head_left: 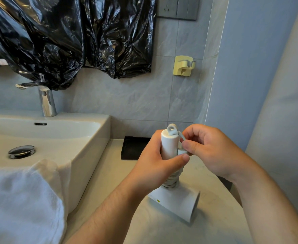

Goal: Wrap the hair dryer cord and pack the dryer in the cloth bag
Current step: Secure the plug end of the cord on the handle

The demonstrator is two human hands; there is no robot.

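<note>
A white hair dryer [178, 205] stands on the pale counter [162, 229] with its barrel down and its handle pointing up. My left hand [153, 166] grips the handle around its middle. The grey-white cord [171, 180] is wound in several turns around the lower handle, below my left thumb. My right hand [211, 152] pinches the cord's plug end [182, 151] against the upper handle, beside the hanging loop at the top. A white cloth [21, 199] lies over the sink's front edge at lower left; whether it is the bag I cannot tell.
A white sink [85, 138] with a chrome faucet [46, 101] fills the left. A black tray [132, 147] sits at the back of the counter. Black plastic sheeting [65, 37] hangs on the wall, with a yellow wall holder [183, 66] and a socket plate [178, 7] to its right.
</note>
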